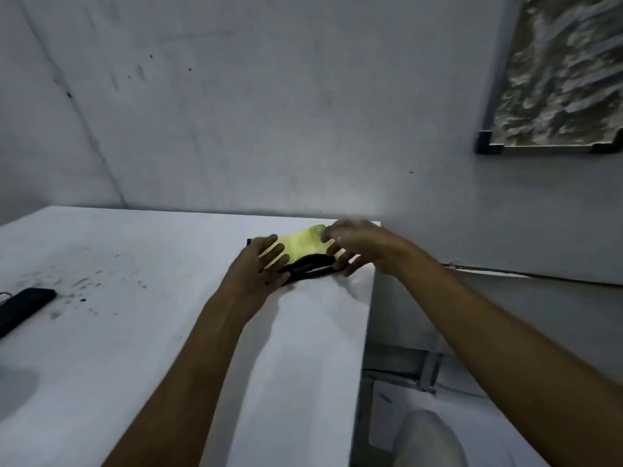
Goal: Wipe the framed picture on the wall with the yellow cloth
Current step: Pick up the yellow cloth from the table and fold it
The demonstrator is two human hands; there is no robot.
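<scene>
Resting spread-fingered, the left hand (pixel 261 266) touches the yellow cloth (pixel 301 244) mid-frame. The right hand (pixel 352 242) arches over it, grip too blurred to tell; framed picture (pixel 556 79) upper right

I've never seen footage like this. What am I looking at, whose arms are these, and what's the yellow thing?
No machine here: a person wears a camera on the head, so this one picture looks forward and down at their own bare arms. On the white table top lies a crumpled yellow cloth. The left hand rests straight fingers on it; the right hand curls over its far side and seems to pinch it, though blurred. A flat black object lies at the table's left edge. The dark-framed grey textured picture hangs on the wall, upper right, untouched.
</scene>
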